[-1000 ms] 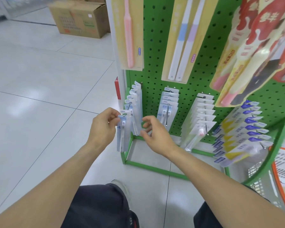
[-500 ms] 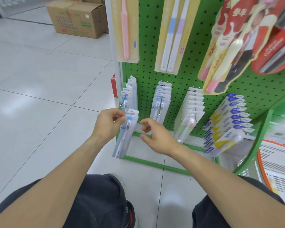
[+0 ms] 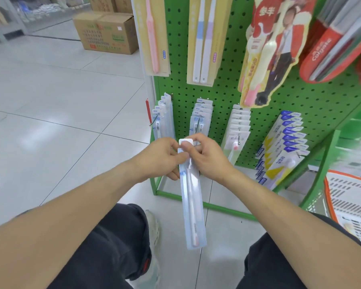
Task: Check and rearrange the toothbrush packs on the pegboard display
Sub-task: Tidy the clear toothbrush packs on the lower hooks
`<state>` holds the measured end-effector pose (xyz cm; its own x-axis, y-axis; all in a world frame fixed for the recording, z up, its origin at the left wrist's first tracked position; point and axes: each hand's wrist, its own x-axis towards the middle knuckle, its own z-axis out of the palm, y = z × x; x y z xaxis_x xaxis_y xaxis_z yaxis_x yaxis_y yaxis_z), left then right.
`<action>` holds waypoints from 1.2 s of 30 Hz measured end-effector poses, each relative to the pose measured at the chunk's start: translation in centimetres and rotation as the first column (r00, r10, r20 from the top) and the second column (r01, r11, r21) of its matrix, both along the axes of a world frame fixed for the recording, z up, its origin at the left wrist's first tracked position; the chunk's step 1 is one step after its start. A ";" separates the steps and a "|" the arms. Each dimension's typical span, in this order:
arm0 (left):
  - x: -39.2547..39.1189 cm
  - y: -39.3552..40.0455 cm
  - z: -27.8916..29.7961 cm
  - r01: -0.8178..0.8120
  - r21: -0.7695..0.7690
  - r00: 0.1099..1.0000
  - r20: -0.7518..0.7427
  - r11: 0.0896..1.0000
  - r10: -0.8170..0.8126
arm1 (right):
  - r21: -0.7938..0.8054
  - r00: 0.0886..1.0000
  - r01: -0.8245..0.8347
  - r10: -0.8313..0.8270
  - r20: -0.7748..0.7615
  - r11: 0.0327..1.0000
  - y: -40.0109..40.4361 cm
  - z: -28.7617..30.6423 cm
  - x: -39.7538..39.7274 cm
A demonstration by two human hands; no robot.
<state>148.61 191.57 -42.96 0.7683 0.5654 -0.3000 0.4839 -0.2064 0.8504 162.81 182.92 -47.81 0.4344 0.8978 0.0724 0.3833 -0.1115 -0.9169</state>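
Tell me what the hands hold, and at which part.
Both hands, left hand and right hand, hold one toothbrush pack by its top end.

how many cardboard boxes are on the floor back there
2 that I can tell: a large box on the floor left of the pegboard, and another behind it, cut off at the top edge. More may be hidden behind them.

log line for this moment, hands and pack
left hand: grips toothbrush pack near top | right hand: pinches pack's top | pack: off hook, hanging down in front of pegboard | phase: checking
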 end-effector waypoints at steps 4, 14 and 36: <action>-0.8 -1.1 1.5 0.075 -0.113 0.997 0.035 0.991 -0.072 | 0.091 1.000 0.000 -0.002 0.020 0.996 -1.7 0.6 -0.7; -2.2 1.6 -2.1 0.147 -0.066 0.989 0.000 0.987 -0.148 | -0.071 0.998 -0.034 0.038 0.053 0.997 -0.7 -0.7 -1.6; -0.5 2.0 -5.3 0.017 -0.431 0.999 0.045 0.902 0.002 | -0.242 0.872 -0.082 0.187 0.452 0.967 -2.3 -3.0 -1.8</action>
